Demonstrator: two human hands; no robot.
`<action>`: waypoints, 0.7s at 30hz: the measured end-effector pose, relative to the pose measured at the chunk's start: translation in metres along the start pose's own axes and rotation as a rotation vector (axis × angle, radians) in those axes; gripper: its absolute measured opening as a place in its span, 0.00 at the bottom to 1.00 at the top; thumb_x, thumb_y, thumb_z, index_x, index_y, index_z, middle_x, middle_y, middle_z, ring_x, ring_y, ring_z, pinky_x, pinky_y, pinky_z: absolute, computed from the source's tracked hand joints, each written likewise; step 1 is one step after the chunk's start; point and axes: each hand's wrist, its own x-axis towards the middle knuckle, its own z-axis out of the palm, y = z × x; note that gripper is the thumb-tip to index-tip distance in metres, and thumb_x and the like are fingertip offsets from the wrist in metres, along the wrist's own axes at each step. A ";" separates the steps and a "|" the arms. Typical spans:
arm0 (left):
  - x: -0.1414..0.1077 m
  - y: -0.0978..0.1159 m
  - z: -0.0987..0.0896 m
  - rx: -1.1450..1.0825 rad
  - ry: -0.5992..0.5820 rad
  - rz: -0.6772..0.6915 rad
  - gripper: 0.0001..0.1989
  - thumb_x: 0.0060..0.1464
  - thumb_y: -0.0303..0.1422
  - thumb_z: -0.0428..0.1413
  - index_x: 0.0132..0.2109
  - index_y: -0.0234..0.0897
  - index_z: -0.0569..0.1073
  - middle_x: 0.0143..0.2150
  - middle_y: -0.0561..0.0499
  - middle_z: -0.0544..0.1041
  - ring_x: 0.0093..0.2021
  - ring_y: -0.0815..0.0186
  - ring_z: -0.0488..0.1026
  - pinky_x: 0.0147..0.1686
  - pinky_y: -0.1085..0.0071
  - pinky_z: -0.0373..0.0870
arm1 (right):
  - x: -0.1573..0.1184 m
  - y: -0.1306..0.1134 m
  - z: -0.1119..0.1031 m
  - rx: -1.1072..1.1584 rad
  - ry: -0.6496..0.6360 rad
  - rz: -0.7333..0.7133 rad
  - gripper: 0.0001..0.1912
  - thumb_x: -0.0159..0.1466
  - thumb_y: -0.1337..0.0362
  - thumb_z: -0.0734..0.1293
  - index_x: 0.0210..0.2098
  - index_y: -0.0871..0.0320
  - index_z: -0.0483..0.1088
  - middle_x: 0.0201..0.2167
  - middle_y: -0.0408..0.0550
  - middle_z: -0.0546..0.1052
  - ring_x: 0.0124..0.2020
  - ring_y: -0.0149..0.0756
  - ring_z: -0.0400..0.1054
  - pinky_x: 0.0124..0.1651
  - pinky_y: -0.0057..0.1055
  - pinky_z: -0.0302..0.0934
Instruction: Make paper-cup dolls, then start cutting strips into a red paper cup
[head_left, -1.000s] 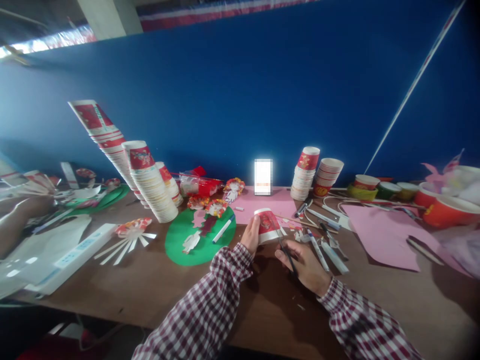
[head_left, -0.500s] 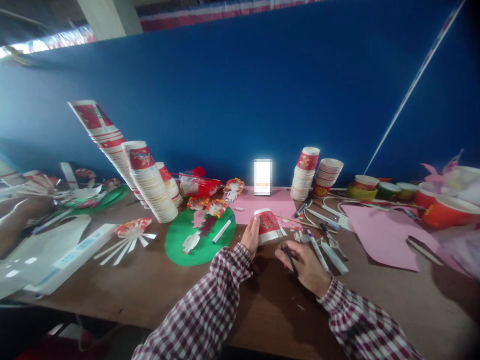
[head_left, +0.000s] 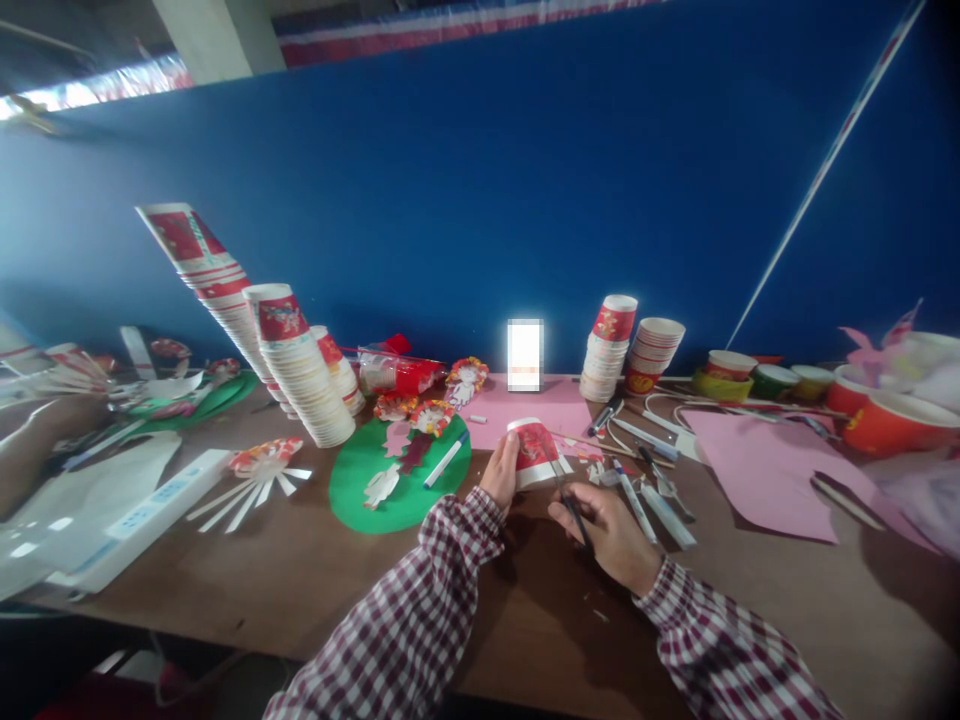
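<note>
A red and white paper cup piece (head_left: 534,447) is in my left hand (head_left: 501,474), whose thumb and fingers grip its left edge. Black-handled scissors (head_left: 574,515) are held in my right hand (head_left: 611,530), with the blades at the lower right edge of the cup piece. Left of my hands lies a green paper disc (head_left: 352,490) bearing paper figures and a blue-capped marker (head_left: 447,460). Behind the cup piece is a pink sheet (head_left: 570,403).
Tall cup stacks (head_left: 300,370) lean at the left, and shorter stacks (head_left: 604,360) stand at the back right. Pens, another pink sheet (head_left: 750,470) and orange bowls (head_left: 900,422) lie rightward. At far left are a white box (head_left: 150,515) and another person's hand (head_left: 64,425).
The scissor blades and my right hand have shifted slightly left, further over the cup piece. My left hand keeps its grip.
</note>
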 end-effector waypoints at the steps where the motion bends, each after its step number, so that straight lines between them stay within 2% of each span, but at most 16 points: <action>1: 0.000 0.000 -0.001 0.006 -0.004 0.005 0.21 0.52 0.47 0.52 0.45 0.34 0.73 0.45 0.43 0.77 0.46 0.59 0.73 0.52 0.63 0.64 | 0.000 0.000 0.000 0.008 -0.001 0.007 0.13 0.58 0.54 0.65 0.32 0.59 0.66 0.19 0.39 0.64 0.21 0.29 0.59 0.23 0.25 0.53; 9: -0.004 0.002 -0.003 0.251 -0.046 0.095 0.24 0.53 0.49 0.50 0.45 0.34 0.73 0.42 0.45 0.77 0.45 0.58 0.72 0.50 0.63 0.64 | 0.002 0.005 -0.001 0.042 0.005 0.000 0.14 0.57 0.53 0.66 0.33 0.59 0.67 0.21 0.41 0.67 0.23 0.30 0.62 0.24 0.25 0.57; 14: -0.005 0.004 -0.001 0.273 -0.070 0.089 0.25 0.53 0.50 0.49 0.47 0.34 0.71 0.43 0.44 0.76 0.44 0.59 0.72 0.49 0.64 0.65 | 0.002 0.002 -0.001 0.028 0.045 -0.004 0.14 0.56 0.53 0.66 0.29 0.59 0.67 0.19 0.41 0.67 0.22 0.30 0.62 0.23 0.25 0.56; 21: 0.003 -0.008 -0.007 0.243 -0.078 0.101 0.24 0.53 0.50 0.49 0.45 0.35 0.72 0.40 0.46 0.76 0.40 0.61 0.72 0.45 0.65 0.66 | 0.000 -0.001 -0.002 -0.007 0.058 -0.024 0.14 0.58 0.54 0.65 0.27 0.59 0.65 0.17 0.38 0.63 0.19 0.28 0.57 0.22 0.24 0.51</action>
